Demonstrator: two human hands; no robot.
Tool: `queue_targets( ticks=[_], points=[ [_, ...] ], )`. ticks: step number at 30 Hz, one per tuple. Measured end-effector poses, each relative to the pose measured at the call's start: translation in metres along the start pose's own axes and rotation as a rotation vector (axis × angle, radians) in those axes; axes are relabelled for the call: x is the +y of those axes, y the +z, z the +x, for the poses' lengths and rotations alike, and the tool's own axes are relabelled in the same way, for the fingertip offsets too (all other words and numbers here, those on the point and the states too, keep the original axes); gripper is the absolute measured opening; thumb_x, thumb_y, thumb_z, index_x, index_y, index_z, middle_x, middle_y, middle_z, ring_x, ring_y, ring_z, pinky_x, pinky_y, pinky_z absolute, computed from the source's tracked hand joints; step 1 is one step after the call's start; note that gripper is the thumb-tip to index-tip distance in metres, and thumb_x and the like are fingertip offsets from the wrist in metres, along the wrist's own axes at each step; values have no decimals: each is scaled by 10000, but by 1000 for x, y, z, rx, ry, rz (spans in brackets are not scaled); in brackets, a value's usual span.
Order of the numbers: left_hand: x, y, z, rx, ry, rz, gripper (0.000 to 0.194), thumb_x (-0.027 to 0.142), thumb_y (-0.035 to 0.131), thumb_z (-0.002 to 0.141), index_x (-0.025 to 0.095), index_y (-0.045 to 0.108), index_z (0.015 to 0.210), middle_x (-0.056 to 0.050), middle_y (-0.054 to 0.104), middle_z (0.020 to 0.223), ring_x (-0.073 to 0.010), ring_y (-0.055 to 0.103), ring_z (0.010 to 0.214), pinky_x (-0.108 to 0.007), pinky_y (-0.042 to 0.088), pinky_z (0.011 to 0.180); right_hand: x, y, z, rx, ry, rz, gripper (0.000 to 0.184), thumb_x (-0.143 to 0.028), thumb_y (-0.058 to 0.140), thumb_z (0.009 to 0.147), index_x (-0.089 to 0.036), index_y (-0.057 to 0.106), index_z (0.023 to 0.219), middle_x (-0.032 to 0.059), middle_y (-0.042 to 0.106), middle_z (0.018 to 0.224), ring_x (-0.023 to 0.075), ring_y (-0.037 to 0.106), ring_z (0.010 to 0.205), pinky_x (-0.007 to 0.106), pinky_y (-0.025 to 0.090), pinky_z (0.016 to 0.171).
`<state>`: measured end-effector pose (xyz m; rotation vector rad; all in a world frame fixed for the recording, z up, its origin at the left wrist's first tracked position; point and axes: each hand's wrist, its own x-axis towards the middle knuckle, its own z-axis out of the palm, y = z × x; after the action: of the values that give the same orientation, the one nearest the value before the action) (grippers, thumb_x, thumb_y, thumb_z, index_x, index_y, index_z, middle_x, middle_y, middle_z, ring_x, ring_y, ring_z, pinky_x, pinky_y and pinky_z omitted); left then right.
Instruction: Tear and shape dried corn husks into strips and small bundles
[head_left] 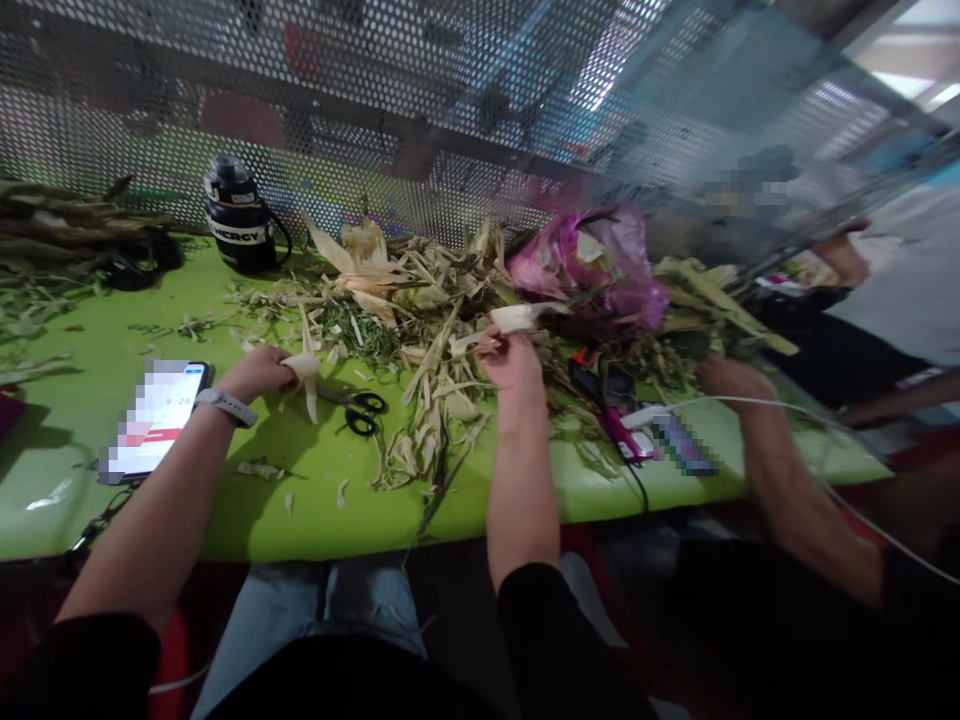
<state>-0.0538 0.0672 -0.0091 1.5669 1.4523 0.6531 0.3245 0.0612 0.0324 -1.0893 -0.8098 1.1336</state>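
Observation:
My left hand [259, 372] is closed on a pale strip of corn husk [306, 368], which has a rounded top and a narrow end hanging down. Black-handled scissors [363, 412] lie just to the right of it on the green table [300, 520]. Raised over the heap of dried husks [450, 390], my right hand [508, 358] has its fingers curled round another pale corn husk piece [514, 318], which looks folded or rolled. A pink plastic bag [592, 265] sits right behind that hand.
A phone [169, 420] lies beside my left forearm. A dark bottle [238, 225] stands behind, near the perforated metal screen [420, 130]. At right, a co-worker's hand [739, 382] reaches among husks; a white cable [787, 403] crosses there near a second phone [684, 443].

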Motion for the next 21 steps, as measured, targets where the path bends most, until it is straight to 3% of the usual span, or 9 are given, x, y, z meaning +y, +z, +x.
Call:
queue_targets(
  ticks=[1, 3, 6, 8, 12, 15, 21],
  points=[
    [2, -1, -1, -3, -24, 20, 72, 115, 630, 532, 134, 615, 600, -6, 551, 457, -141, 496, 444, -237, 337, 462, 3, 8, -5, -32, 23, -10, 179, -311, 692, 695, -186, 568, 723, -81, 463, 512, 40, 354, 409, 166, 319, 396],
    [11, -4, -6, 48, -52, 62, 156, 180, 672, 563, 135, 639, 708, -23, 597, 525, -149, 529, 477, -233, 365, 465, 13, 31, -18, -224, 138, -81, 251, -311, 770, 640, -171, 606, 769, -54, 548, 573, 54, 443, 459, 172, 376, 422],
    [30, 0, -19, 231, -40, -75, 271, 249, 663, 622, 131, 666, 866, -19, 599, 564, -122, 486, 473, -222, 358, 461, 36, 67, -40, -517, 325, -222, 365, -295, 861, 559, -144, 648, 815, 9, 671, 717, 101, 593, 601, 204, 498, 540],
    [40, 12, -26, 147, 0, -231, 294, 245, 658, 626, 130, 679, 896, -26, 622, 631, -96, 451, 483, -212, 348, 466, 51, 86, -54, -631, 382, -264, 351, -310, 860, 581, -126, 669, 812, 43, 700, 751, 111, 609, 619, 204, 496, 536],
    [44, 45, -33, -122, -3, -360, 290, 229, 688, 574, 127, 688, 845, -41, 645, 710, -106, 491, 577, -210, 383, 522, 70, 103, -69, -676, 427, -268, 249, -214, 818, 628, -118, 678, 810, 15, 686, 688, 100, 599, 591, 212, 495, 567],
    [41, 58, -33, -128, -10, -374, 252, 234, 691, 539, 132, 681, 770, -31, 620, 658, -121, 492, 586, -221, 391, 530, 73, 103, -72, -678, 407, -277, 225, -173, 799, 635, -129, 680, 820, -16, 670, 656, 88, 579, 554, 212, 485, 567],
    [41, 53, -33, -88, -31, -452, 317, 274, 782, 522, 109, 682, 774, -56, 648, 701, -133, 523, 619, -234, 412, 560, 63, 100, -71, -724, 325, -326, 273, -332, 820, 644, -127, 678, 753, -5, 656, 608, 91, 564, 504, 210, 458, 508]
  ],
)
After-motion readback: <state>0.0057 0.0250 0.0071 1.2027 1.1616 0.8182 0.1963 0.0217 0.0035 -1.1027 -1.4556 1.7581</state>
